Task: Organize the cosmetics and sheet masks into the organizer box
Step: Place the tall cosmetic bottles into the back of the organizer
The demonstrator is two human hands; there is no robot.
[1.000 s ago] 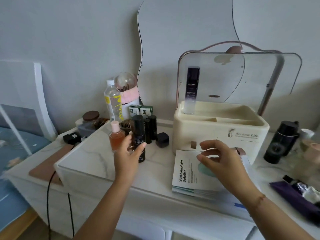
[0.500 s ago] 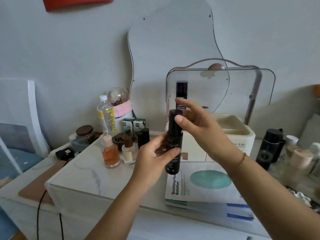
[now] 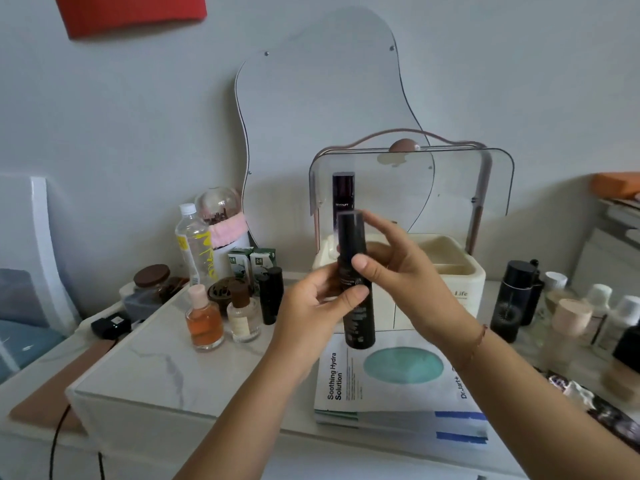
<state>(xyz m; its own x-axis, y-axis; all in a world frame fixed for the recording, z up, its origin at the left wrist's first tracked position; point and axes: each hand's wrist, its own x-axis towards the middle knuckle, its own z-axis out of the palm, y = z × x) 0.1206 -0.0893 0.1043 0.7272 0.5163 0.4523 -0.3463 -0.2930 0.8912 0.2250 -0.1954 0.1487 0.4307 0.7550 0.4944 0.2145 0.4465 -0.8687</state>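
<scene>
Black bottle (image 3: pixel 355 289) up in the air, upright, tipped a little, in front of the cream organizer box (image 3: pixel 460 271) and above the stack of sheet masks (image 3: pixel 398 386). Held by both hands at once. Left hand (image 3: pixel 318 303) reaching up from below, palm turned in, fingers curled around the middle of the bottle, thumb pressed flat on its front. Right hand (image 3: pixel 398 268) coming in from the right side, wrist bent, thumb on the front just above the left thumb, other fingers wrapped behind the bottle near its top. Thin red string on the right wrist. Both forearms stretched out over the white marble table top (image 3: pixel 149 368).

Organizer box at the back, clear lid (image 3: pixel 460 188) standing open, one tall dark bottle (image 3: pixel 343 192) already standing inside at the left end. Rest of the inside mostly hidden behind the hands.

Sheet masks flat on the table just in front of the box, top one white with a green oval and the words "Soothing Hydra Solution".

Left of the hands, a small group on the table: an orange bottle (image 3: pixel 204 320) with a pink cap, a pale bottle (image 3: pixel 242 317) with a brown cap, a short black tube (image 3: pixel 270 296). Behind them, a clear water bottle (image 3: pixel 194 244). Off to the right, a big black bottle (image 3: pixel 516 299) and some blurry white ones.
</scene>
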